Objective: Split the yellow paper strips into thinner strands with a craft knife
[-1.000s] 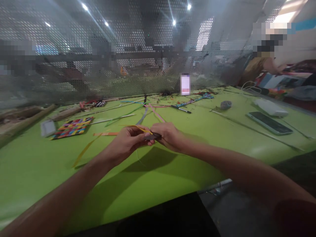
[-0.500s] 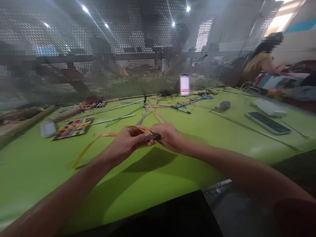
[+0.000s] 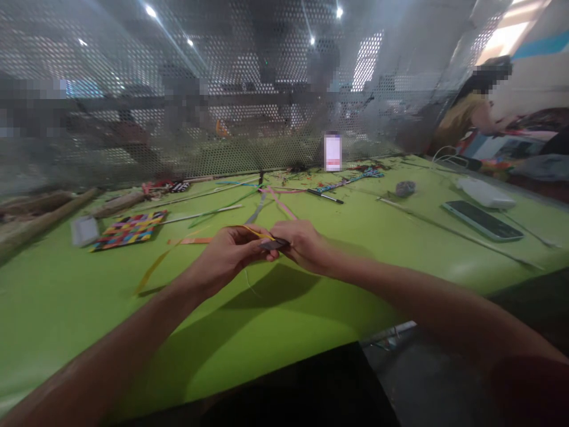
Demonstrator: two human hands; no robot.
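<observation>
Yellow strip (image 3: 243,228) and dark strip (image 3: 274,244) are pinched in two narrowly curled hands (image 3: 306,244), close together.

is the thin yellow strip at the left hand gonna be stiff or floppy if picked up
The yellow strip is slender, so it is probably very light. Its smooth curve by the left hand suggests it bends easily without going fully limp.

The camera is worn on the head and looks forward and down, from quite near, at the left hand (image 3: 231,252) and right hand (image 3: 306,244), over the green table (image 3: 391,237), towards the perforated screen (image 3: 249,145).
</observation>
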